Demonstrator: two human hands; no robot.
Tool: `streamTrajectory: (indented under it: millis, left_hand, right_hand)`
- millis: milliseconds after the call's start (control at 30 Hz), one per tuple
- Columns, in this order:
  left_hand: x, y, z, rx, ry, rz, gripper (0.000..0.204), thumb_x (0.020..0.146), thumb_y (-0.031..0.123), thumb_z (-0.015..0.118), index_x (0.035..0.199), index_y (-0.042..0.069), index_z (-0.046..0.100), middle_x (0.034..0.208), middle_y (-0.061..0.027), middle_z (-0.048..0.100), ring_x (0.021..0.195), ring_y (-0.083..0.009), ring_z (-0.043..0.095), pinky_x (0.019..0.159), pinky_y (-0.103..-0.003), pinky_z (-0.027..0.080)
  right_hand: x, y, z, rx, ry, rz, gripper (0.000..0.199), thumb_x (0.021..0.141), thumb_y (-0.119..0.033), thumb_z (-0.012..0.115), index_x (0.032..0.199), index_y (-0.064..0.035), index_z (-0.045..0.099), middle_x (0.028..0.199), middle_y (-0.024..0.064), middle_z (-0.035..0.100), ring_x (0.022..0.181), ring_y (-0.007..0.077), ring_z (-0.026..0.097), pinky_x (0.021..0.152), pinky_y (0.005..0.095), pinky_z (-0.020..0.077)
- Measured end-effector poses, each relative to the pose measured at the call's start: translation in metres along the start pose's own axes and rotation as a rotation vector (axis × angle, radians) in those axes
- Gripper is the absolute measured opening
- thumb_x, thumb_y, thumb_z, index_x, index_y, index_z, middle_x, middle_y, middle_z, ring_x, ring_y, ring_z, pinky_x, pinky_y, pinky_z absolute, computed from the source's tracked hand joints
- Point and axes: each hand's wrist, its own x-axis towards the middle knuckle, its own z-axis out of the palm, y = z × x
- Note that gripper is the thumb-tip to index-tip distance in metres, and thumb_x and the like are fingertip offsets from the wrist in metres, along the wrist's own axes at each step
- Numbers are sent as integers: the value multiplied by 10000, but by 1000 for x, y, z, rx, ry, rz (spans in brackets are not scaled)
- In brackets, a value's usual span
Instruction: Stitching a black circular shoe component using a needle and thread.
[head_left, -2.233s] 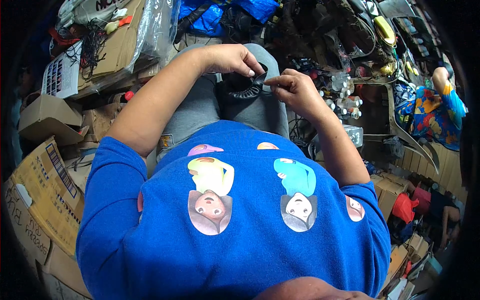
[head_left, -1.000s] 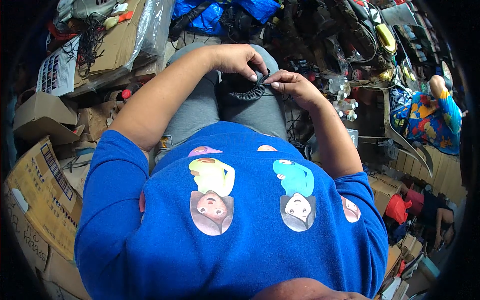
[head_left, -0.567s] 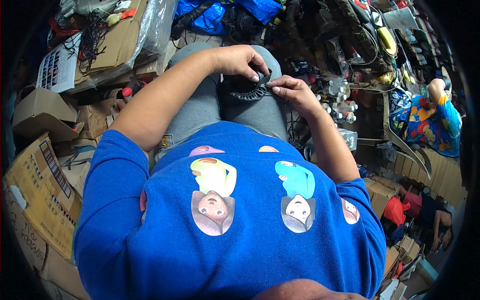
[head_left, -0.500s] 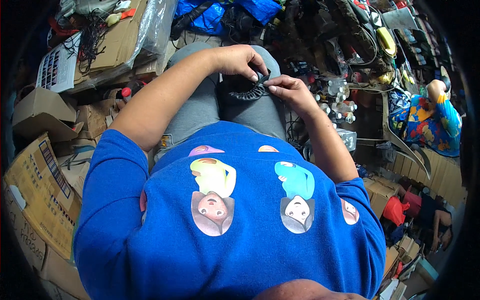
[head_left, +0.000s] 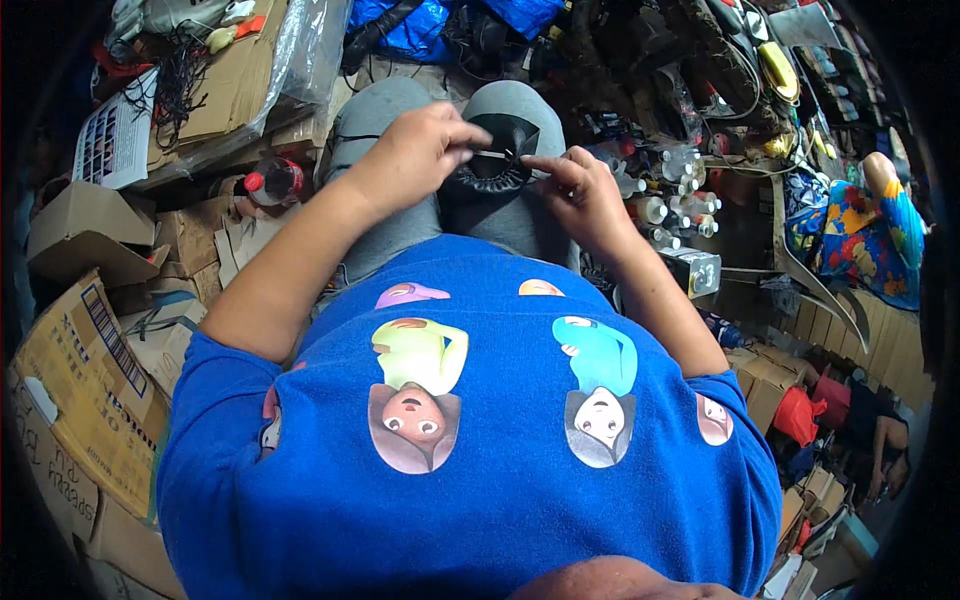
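A black piece [head_left: 488, 184] with a gathered, ridged rim and a round opening lies over my right thigh. My right hand [head_left: 585, 185] is at its right edge, with index finger and thumb closed on the rim. My left hand [head_left: 432, 150] is apart from the rim on the left, its thumb and forefinger pinched together. A thin pale streak [head_left: 490, 154] runs from those fingertips across the opening; whether it is a needle or a thread I cannot tell. The underside of the black piece is hidden.
Several plastic bottles [head_left: 690, 205] stand to the right of my knee. Cardboard boxes [head_left: 90, 235] and a red-capped bottle [head_left: 272, 182] are on the left. A person in bright patterned clothing [head_left: 865, 240] is at the right. Blue plastic sheeting [head_left: 400, 35] lies beyond my knees.
My left hand has left the black piece's rim and moved left and slightly down. The right hand stays at the rim. The opening and the pale streak now show between the hands.
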Motion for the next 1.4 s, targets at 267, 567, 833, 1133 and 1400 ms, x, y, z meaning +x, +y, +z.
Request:
streamTrajectory:
  millis: [267,567,833,1133,1400]
  left_hand:
    - [-10,-1,13,244,154,15,182,719,33,645,880,103,688,755,-81,539,751,-245,557,679,-314,436]
    - [4,-18,15,-55,28,-18,202,737,64,662,896,177,716,752,-69,497,724,-217,524,666,-315,445]
    - [4,-20,17,-55,33,37,204,750,44,648,911,152,709,715,-50,468,684,-187,494,638,-290,410]
    - [10,-22,21,-74,-48,51,196,747,51,654,914,140,707,717,-63,486,678,-190,499,624,-288,409]
    - [31,-20,17,-43,-194,102,204,745,39,646,927,115,697,750,-77,506,735,-217,520,666,-307,427]
  right_hand:
    - [-5,-1,3,-128,80,-129,392,729,-29,633,1096,-167,646,740,55,484,713,206,504,679,320,411]
    - [24,24,-15,291,-239,99,379,772,57,506,1036,-152,679,825,4,463,803,113,483,746,237,402]
    - [29,21,-19,248,-242,77,362,752,33,534,1018,-160,688,818,21,480,794,136,501,751,255,418]
    - [28,26,-20,365,-319,114,305,791,-3,586,1054,-128,678,822,5,508,818,128,500,781,252,407]
    - [35,38,-16,509,-398,87,288,790,-38,630,1070,-97,668,895,21,588,882,124,527,836,254,408]
